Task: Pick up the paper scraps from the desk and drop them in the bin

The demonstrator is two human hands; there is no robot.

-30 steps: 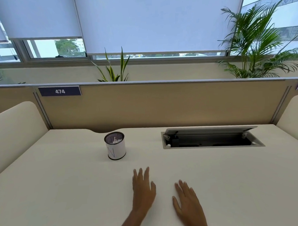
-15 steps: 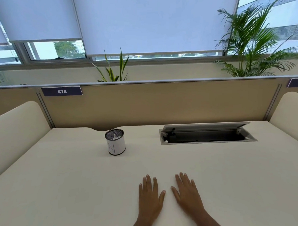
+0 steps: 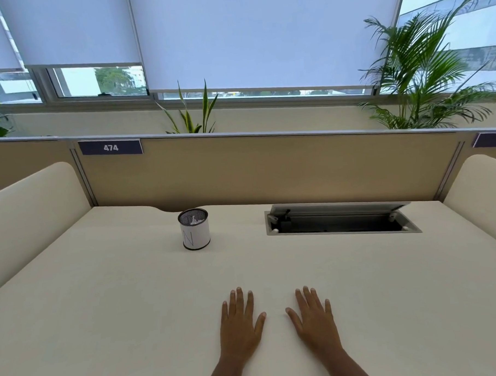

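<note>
Desk held one bin, scraps inside mostly hidden; nearer than it, left hand and right hand lay flat, released, empty

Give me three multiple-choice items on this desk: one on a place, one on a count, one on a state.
1. Where does the bin stand?
A. Left of the cable hatch
B. Between the hands
C. On the partition
2. How many hands lie flat on the desk?
A. None
B. One
C. Two
3. How is the hatch's lid?
A. Shut flat
B. Raised open
C. Taken off

1 A: the bin stands left of the hatch.
2 C: the left hand and right hand both rest palm-down, fingers straight.
3 B: the lid tilts up over the dark recess.
</note>
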